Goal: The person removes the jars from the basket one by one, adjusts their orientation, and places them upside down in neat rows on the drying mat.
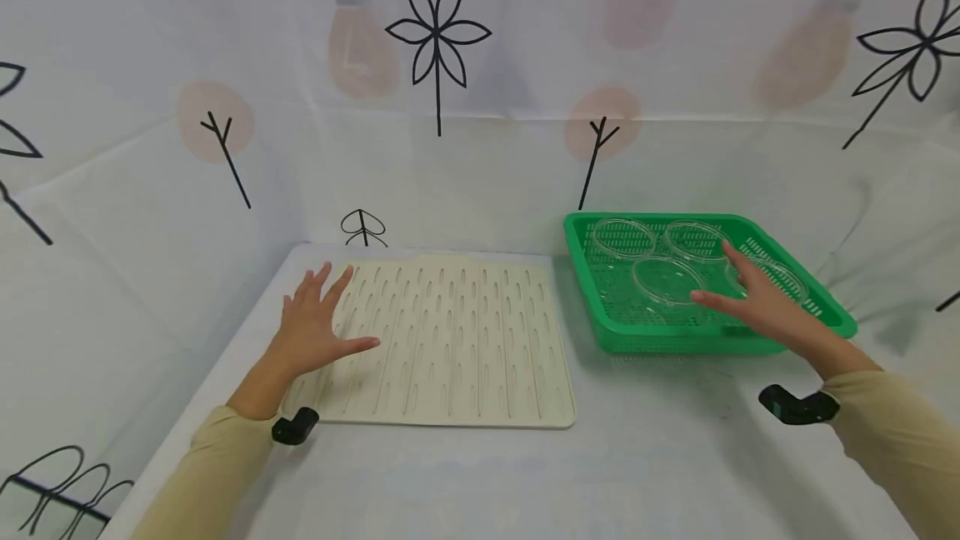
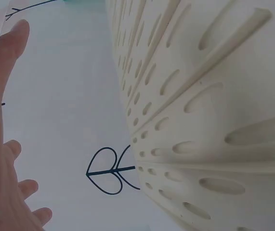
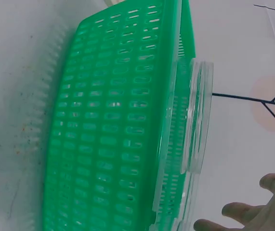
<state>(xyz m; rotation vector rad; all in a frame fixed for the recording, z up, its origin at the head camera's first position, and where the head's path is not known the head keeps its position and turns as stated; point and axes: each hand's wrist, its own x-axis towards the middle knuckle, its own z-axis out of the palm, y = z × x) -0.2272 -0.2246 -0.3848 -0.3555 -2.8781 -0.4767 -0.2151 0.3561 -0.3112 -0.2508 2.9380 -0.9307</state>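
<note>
My left hand (image 1: 311, 336) hovers over the left part of a cream slotted mat (image 1: 457, 348), fingers spread and holding nothing. In the left wrist view its thumb (image 2: 12, 48) stands apart from the ridged surface. On the right, a green plastic basket (image 1: 615, 330) holds several clear round dishes, like petri dishes (image 1: 667, 280). My right hand (image 1: 765, 302) is above the basket's right side, thumb and fingers apart, overlapping one dish in the head view. The right wrist view shows dishes (image 3: 200, 115) rising above the basket rim, with the fingers (image 3: 245, 211) clear of them.
A white table (image 1: 525, 482) carries the mat and basket, with the basket to the right of the mat. Behind them hangs a white cloth (image 1: 487, 182) printed with flowers, twigs and light bulbs. Each wrist wears a black camera mount (image 1: 296, 426).
</note>
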